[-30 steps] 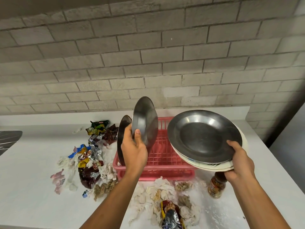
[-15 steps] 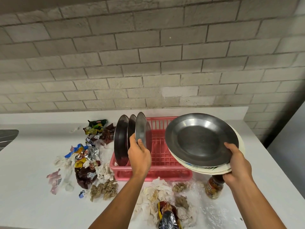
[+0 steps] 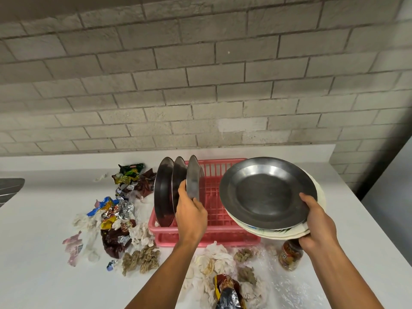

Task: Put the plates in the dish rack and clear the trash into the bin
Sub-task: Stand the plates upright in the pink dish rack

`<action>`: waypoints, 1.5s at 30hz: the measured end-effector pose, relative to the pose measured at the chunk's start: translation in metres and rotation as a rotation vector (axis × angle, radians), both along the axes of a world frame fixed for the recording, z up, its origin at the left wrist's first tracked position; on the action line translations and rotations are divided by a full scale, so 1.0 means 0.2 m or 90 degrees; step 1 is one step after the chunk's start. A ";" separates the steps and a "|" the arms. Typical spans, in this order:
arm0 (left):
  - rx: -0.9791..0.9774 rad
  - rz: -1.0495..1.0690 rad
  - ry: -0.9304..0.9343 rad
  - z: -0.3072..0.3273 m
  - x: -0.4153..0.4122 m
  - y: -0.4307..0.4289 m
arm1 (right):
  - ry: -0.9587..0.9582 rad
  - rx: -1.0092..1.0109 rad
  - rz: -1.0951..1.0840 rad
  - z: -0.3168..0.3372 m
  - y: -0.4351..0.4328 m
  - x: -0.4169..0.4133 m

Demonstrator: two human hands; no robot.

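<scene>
A red plastic dish rack (image 3: 214, 221) stands on the white counter. Three steel plates stand on edge in its left end. My left hand (image 3: 189, 210) holds the rightmost of them (image 3: 193, 177) by its lower rim, upright in the rack. My right hand (image 3: 316, 221) grips a tilted stack of plates above the rack's right side, a steel plate (image 3: 265, 192) on top and white plates (image 3: 289, 234) under it. Crumpled wrappers and tissues (image 3: 113, 219) lie left of the rack, and more trash (image 3: 225, 273) lies in front of it.
A small jar with a red label (image 3: 289, 256) stands on the counter under the held stack. Clear plastic film (image 3: 289, 284) lies at the front right. A brick wall runs behind the counter (image 3: 40, 230). A dark metal surface (image 3: 10, 188) shows at the far left. No bin is in view.
My left hand has lowered the steel plate from above the rack into a slot beside the two standing plates. The stack in my right hand has stayed almost still.
</scene>
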State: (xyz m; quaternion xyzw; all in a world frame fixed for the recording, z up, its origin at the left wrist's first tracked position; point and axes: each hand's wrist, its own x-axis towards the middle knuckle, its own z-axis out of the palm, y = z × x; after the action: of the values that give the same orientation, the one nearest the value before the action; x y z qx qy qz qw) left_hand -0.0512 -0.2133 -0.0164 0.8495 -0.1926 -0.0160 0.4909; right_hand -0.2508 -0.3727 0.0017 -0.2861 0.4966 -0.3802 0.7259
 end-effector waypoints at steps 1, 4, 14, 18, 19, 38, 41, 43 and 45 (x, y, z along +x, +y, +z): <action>0.002 -0.010 0.000 0.00 -0.01 0.01 | 0.000 -0.003 0.005 0.00 0.01 0.00; 0.001 -0.039 0.003 -0.02 -0.01 0.03 | -0.005 -0.002 0.008 0.03 0.02 0.02; -0.044 -0.048 -0.116 0.07 -0.08 0.08 | 0.008 -0.002 0.010 0.06 0.07 0.07; -0.036 -0.191 -0.251 0.13 -0.18 0.09 | 0.012 0.000 0.017 0.06 0.07 0.07; 0.022 -0.278 -0.288 0.14 -0.20 0.08 | 0.016 -0.001 0.019 0.06 0.07 0.08; 0.265 -0.669 -0.543 0.18 -0.22 0.01 | -0.013 0.021 0.006 0.06 0.08 0.08; 0.207 -0.645 -0.636 0.15 -0.23 0.02 | -0.032 0.019 -0.007 0.06 0.08 0.08; 0.146 -0.611 -0.658 0.14 -0.24 0.03 | -0.037 0.011 -0.010 0.06 0.09 0.08; 0.079 -0.577 -0.659 0.15 -0.24 0.04 | -0.033 0.005 -0.011 0.04 0.08 0.07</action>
State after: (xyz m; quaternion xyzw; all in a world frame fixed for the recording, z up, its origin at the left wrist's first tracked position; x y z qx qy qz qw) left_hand -0.0994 -0.2048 0.0145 0.6104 -0.7367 0.1768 0.2311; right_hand -0.2362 -0.3561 0.0106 -0.2693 0.4817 -0.3916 0.7362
